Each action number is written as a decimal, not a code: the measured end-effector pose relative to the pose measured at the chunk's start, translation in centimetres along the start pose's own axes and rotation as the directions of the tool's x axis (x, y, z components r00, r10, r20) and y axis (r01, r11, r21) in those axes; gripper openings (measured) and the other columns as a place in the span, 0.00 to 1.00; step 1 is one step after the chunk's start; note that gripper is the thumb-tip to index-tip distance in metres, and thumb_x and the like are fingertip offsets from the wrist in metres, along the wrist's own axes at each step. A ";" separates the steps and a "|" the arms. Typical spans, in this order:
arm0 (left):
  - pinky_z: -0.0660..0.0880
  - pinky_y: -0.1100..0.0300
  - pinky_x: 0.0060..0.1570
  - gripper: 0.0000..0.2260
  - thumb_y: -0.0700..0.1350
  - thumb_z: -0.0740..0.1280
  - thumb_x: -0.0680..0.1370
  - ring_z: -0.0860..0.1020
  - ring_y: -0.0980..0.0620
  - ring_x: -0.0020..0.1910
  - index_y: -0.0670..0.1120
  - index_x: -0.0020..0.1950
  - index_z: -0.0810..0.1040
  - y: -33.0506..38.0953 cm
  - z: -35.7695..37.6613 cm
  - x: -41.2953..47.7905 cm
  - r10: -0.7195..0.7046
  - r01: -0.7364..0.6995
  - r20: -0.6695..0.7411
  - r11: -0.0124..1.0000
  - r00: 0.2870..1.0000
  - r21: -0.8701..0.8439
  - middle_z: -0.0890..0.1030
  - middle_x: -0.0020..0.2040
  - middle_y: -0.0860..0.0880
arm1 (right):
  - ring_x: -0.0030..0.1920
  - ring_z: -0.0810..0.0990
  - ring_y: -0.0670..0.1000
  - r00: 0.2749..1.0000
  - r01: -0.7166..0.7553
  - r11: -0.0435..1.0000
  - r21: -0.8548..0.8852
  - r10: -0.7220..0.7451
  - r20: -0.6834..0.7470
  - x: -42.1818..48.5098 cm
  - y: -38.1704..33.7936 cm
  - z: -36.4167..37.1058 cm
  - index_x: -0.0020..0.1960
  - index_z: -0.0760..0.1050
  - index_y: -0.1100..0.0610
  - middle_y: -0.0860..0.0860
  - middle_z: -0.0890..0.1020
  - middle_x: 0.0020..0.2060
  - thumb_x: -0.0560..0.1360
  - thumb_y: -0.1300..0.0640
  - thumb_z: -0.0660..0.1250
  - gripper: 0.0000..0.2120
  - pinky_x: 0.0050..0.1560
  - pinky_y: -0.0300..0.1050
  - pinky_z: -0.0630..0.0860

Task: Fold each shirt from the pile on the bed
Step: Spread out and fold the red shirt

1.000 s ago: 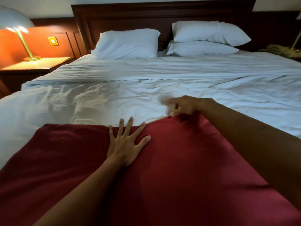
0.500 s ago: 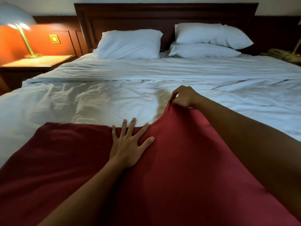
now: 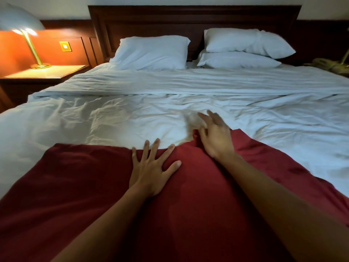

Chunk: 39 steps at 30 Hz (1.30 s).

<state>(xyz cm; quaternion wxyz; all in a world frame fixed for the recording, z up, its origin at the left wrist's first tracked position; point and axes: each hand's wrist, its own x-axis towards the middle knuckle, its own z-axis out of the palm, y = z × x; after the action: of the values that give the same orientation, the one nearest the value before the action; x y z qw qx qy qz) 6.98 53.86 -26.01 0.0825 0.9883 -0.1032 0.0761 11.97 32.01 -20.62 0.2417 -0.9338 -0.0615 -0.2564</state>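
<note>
Head cam: red shirt spread over the near end of the bed. My left hand lies flat, pinning it. My right hand is open at the far edge, both grips released. I'd pin firmly and sweep wrinkles outward before folding.

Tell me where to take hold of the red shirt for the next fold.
Pinch the puckered far edge of the red shirt, under the open right hand, coming from above on the right. It looks raised off the sheet there; elsewhere the cloth lies flat, with the left hand pressing it.
</note>
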 end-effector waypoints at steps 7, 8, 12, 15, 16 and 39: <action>0.35 0.36 0.75 0.36 0.77 0.31 0.70 0.36 0.48 0.80 0.71 0.77 0.41 0.0 0.2 -0.1 -0.007 0.007 -0.024 1.000 1.000 0.000 0.42 0.82 0.54 | 0.68 0.71 0.61 0.846 -0.454 0.865 -0.215 0.494 0.201 0.0 7.1 -3.5 0.73 0.65 0.51 0.57 0.76 0.65 0.78 0.39 0.61 0.27 0.68 0.62 0.62; 0.35 0.36 0.75 0.36 0.78 0.29 0.69 0.36 0.48 0.80 0.71 0.77 0.41 0.1 0.1 -0.1 -0.007 0.008 -0.027 1.000 1.000 0.002 0.43 0.82 0.54 | 0.66 0.73 0.59 0.843 -0.439 0.877 -0.194 0.477 0.250 0.4 7.6 -3.9 0.70 0.68 0.51 0.55 0.78 0.63 0.76 0.39 0.65 0.27 0.67 0.59 0.64; 0.36 0.36 0.75 0.39 0.77 0.26 0.67 0.37 0.48 0.80 0.71 0.77 0.41 0.1 0.0 0.0 -0.016 0.016 -0.020 0.999 1.000 0.032 0.42 0.82 0.54 | 0.62 0.76 0.54 0.816 -0.425 0.905 0.021 0.373 0.441 2.7 8.7 -6.1 0.64 0.76 0.53 0.53 0.78 0.63 0.72 0.50 0.75 0.22 0.55 0.44 0.69; 0.37 0.36 0.75 0.39 0.78 0.26 0.66 0.38 0.48 0.81 0.71 0.77 0.41 0.0 0.0 0.1 -0.016 0.017 -0.030 0.999 0.999 0.028 0.43 0.82 0.54 | 0.57 0.79 0.50 0.651 -0.599 0.791 0.127 0.389 0.652 4.4 8.7 -7.1 0.60 0.79 0.51 0.48 0.81 0.57 0.75 0.46 0.72 0.16 0.57 0.44 0.74; 0.37 0.36 0.75 0.39 0.78 0.26 0.67 0.38 0.48 0.81 0.71 0.77 0.41 0.0 0.0 0.1 -0.017 0.018 -0.032 0.999 0.999 0.030 0.43 0.82 0.54 | 0.55 0.81 0.49 0.647 -0.606 0.781 0.152 0.374 0.664 4.8 8.6 -6.9 0.59 0.80 0.51 0.47 0.82 0.54 0.75 0.47 0.72 0.15 0.58 0.44 0.75; 0.38 0.35 0.75 0.35 0.76 0.30 0.70 0.39 0.48 0.81 0.71 0.77 0.41 0.0 0.3 0.0 -0.019 0.020 -0.031 0.999 0.999 0.039 0.45 0.82 0.53 | 0.61 0.77 0.59 0.860 -0.134 0.896 -0.423 0.317 0.400 4.3 -2.6 -1.5 0.64 0.75 0.57 0.56 0.78 0.60 0.78 0.37 0.57 0.27 0.52 0.50 0.70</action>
<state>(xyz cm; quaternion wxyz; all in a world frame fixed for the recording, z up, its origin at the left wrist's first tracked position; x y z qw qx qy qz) 7.06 53.78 -26.34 0.0653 0.9894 -0.0908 0.0925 14.36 33.54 -16.21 0.0632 -0.9969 0.0459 -0.0050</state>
